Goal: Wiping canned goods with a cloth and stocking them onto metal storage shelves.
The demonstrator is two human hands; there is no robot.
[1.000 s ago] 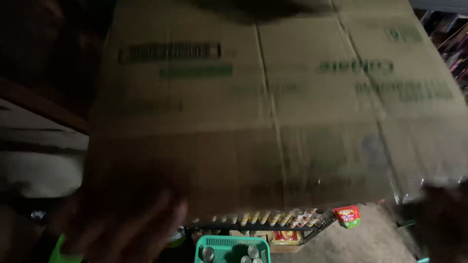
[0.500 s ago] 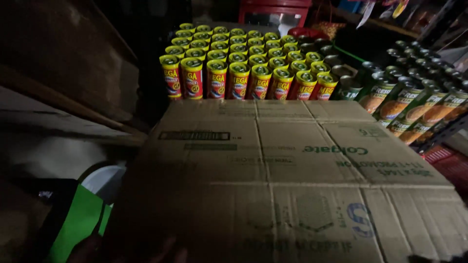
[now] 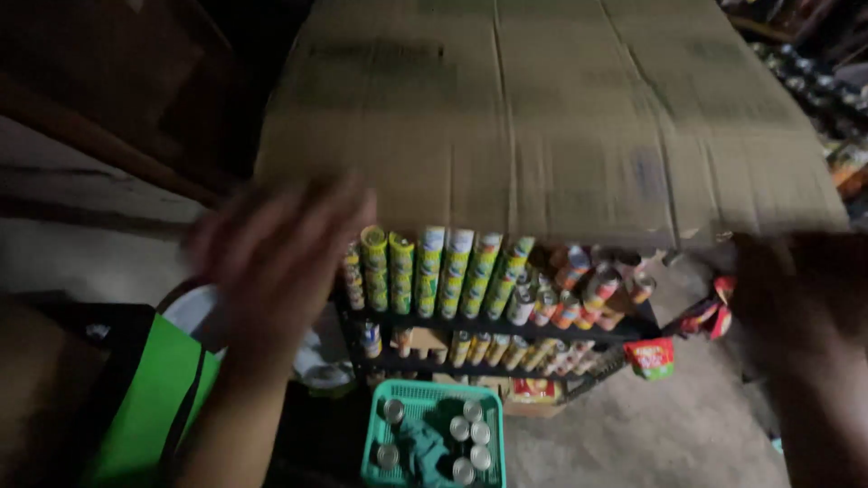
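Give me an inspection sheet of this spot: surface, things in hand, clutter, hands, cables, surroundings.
Surface: a dark shelf rack on a grey concrete floor.
Things in hand: a large flattened cardboard box lies over the rack top, hiding most of it.
Clutter: rows of cans on the shelves; a green basket with tins below; a red packet at the rack's corner.
Hands: left hand blurred, open, at the cardboard's near edge; right hand dark, at the right corner, grip unclear.
Cables: nothing seen.
Surroundings: dim; a green bag at lower left.
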